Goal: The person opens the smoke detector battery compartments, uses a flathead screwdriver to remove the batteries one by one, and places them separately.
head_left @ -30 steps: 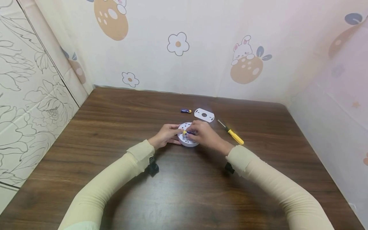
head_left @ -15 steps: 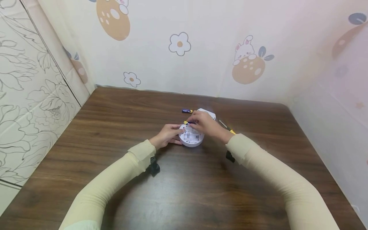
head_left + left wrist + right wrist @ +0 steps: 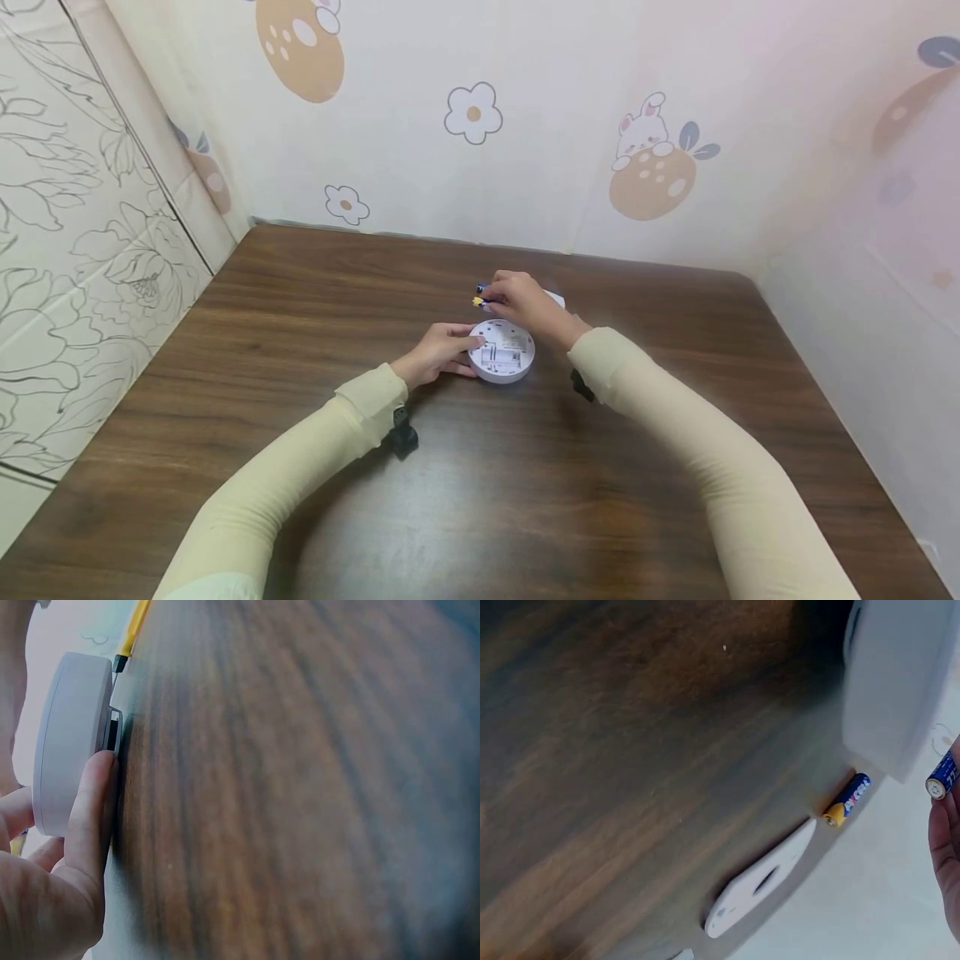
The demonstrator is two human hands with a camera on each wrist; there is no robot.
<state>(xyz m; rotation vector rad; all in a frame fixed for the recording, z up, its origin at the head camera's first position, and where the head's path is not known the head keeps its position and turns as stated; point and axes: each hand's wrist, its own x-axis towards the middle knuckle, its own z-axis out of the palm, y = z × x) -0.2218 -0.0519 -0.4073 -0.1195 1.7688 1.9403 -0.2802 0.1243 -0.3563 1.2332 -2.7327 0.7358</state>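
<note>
My left hand [image 3: 438,357] grips the near-left edge of a round white smoke alarm [image 3: 529,360], thumb over the rim and fingers at its side. Its back faces up, with a bare battery compartment showing. In the left wrist view the alarm [image 3: 71,742] stands between thumb and fingers, close over the table. Beyond the alarm, my right hand [image 3: 528,304] pinches a blue and yellow battery [image 3: 478,302]. The right wrist view shows the flat end of that battery [image 3: 939,782] poking out from the fingers. A second battery [image 3: 847,799] lies on the table close by.
A white oval mounting plate [image 3: 761,881] with a centre hole lies beside the loose battery, partly covered by my right hand in the head view. A yellow-handled screwdriver [image 3: 132,634] lies on the brown wooden table [image 3: 337,283]. A patterned curtain [image 3: 405,167] hangs behind.
The right hand has lifted the battery out of the alarm's compartment and carried it away, toward the loose battery at the back. The left hand keeps its hold on the alarm.
</note>
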